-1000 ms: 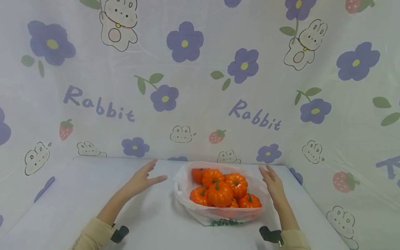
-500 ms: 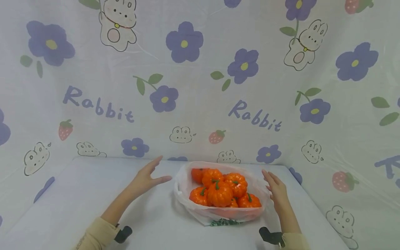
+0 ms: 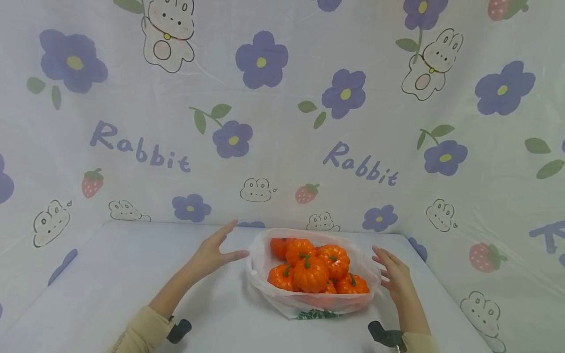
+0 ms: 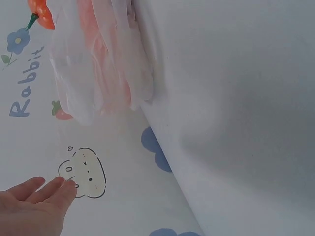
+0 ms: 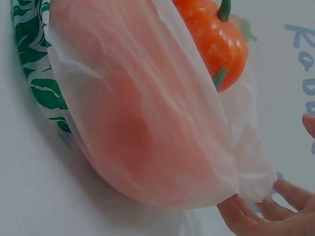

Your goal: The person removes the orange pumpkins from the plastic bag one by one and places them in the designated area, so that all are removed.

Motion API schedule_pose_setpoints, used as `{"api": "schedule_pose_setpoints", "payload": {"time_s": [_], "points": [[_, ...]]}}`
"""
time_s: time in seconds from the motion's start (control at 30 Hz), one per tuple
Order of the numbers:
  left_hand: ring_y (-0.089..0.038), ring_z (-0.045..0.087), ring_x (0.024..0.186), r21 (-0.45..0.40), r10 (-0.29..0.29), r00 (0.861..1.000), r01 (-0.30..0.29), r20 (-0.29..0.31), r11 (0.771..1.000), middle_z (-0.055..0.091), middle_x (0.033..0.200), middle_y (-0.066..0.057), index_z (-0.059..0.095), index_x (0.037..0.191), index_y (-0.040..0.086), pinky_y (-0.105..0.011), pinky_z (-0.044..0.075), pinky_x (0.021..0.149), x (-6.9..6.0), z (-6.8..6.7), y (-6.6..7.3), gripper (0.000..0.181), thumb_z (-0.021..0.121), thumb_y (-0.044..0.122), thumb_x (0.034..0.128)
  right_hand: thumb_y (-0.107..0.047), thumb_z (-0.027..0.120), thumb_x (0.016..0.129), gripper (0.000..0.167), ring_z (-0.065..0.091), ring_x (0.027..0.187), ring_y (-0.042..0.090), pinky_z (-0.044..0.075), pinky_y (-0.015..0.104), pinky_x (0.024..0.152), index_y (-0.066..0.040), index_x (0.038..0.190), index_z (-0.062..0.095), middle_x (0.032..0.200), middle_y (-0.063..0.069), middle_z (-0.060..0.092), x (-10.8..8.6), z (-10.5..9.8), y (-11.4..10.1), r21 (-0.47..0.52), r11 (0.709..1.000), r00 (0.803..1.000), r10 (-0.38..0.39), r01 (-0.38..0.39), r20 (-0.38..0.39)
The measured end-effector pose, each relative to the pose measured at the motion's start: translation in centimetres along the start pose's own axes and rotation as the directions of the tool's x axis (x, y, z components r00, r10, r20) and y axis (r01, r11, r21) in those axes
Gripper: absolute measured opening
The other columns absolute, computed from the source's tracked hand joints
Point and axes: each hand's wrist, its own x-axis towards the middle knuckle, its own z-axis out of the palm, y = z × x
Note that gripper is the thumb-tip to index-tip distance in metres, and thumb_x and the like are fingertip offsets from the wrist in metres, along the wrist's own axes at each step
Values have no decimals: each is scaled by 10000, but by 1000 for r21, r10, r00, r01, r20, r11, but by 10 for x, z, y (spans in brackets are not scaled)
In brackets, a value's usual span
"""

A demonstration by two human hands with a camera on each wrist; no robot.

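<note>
Key relation: the white plastic bag (image 3: 304, 301) sits between the two hands, long axis running side to side, so its narrow ends face the palms. Right hand (image 3: 397, 277) is the nearer one: in the right wrist view its fingertips meet the loose plastic at the bag's right end. Contact looks likely, a firm grip doesn't; fingers loosely bent, no pinch visible

Left hand (image 3: 212, 252): fingers straight, thumb spread wide of them, nothing held. From the head view the thumb tip lines up with the bag's left rim (could be just overlap along the line of sight); left wrist view shows a clear gap between fingers and plastic. Call it near, touch unconfirmed

Bag position relative to each hand: inward to the right of the left hand, inward to the left of the right hand. It rests on the white table (image 3: 212, 318), mouth up, green leaf print (image 3: 320, 314) low on the near side. Heaped inside are glossy mini pumpkins, the front middle pumpkin (image 3: 311, 274) riding high with its green stem up. Neither hand is in the mouth or on a pumpkin. Behind: rabbit-print curtain (image 3: 282, 113)
</note>
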Motion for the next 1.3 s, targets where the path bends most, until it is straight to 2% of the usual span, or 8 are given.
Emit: {"api": "schedule_pose_setpoints", "payload": {"time_s": [0.47, 0.73, 0.83, 0.93, 1.0, 1.1, 1.2, 1.3], "points": [[-383, 343, 1445, 16, 46, 999, -46, 29, 999, 309, 1602, -95, 313, 1535, 211, -604, 378, 1107, -1, 17, 9, 933, 792, 457, 773, -516, 581, 933, 856, 297, 1416, 445, 273, 583, 1188, -41, 1545, 216, 1584, 267, 231, -10, -1, 9, 59, 998, 1000, 23, -23, -3], [-368, 366, 1437, -19, 47, 997, -46, 62, 999, 312, 1605, -52, 308, 1533, 280, -594, 395, 1100, 2, 27, 15, 927, 798, 458, 767, -487, 578, 944, 818, 348, 1382, 378, 296, 526, 1200, -48, 1542, 233, 1589, 228, 241, -10, -1, 11, 106, 994, 999, 35, -35, -1], [-362, 371, 1434, -35, 48, 996, -46, 69, 998, 326, 1600, -37, 319, 1526, 303, -600, 395, 1099, 2, 31, 17, 917, 803, 453, 762, -467, 609, 932, 803, 458, 1265, 275, 425, 432, 1118, -54, 1531, 270, 1494, 157, 411, -9, -2, 11, 123, 991, 999, 47, -45, -16], [-352, 369, 1437, -44, 45, 996, -42, 79, 998, 341, 1594, -31, 327, 1522, 305, -613, 387, 1100, 2, 35, 19, 919, 804, 471, 754, -434, 625, 931, 781, 501, 1189, 209, 470, 313, 1021, -55, 1526, 291, 1262, -35, 584, -9, -4, 11, 133, 990, 999, 47, -44, -16], [-351, 374, 1434, -43, 54, 995, -50, 88, 998, 347, 1590, -38, 328, 1523, 289, -615, 391, 1095, 3, 38, 20, 922, 798, 485, 754, -419, 626, 934, 776, 487, 1212, 218, 472, 337, 1047, -55, 1529, 286, 1070, -157, 607, -9, -5, 11, 142, 989, 999, 44, -42, -8], [-347, 366, 1439, -55, 76, 992, -70, 104, 996, 346, 1591, -40, 325, 1527, 269, -610, 378, 1110, 5, 43, 23, 913, 794, 466, 768, -397, 623, 942, 771, 423, 1299, 267, 380, 428, 1166, -59, 1536, 267, 888, -247, 584, -8, -5, 13, 167, 985, 999, 44, -44, 2], [-355, 366, 1436, -72, 96, 989, -88, 117, 994, 345, 1591, -46, 325, 1527, 267, -610, 379, 1109, 6, 49, 26, 901, 795, 439, 777, -390, 633, 937, 779, 391, 1338, 287, 323, 455, 1200, -65, 1540, 262, 887, -248, 570, -7, -5, 15, 180, 982, 999, 52, -51, -2], [-361, 371, 1431, -87, 101, 986, -90, 131, 992, 341, 1592, -48, 324, 1525, 280, -610, 392, 1099, 6, 55, 29, 907, 800, 440, 771, -394, 633, 937, 778, 384, 1353, 288, 323, 444, 1200, -75, 1541, 262, 1052, -188, 562, -6, -4, 17, 176, 983, 998, 57, -56, -3]]}}
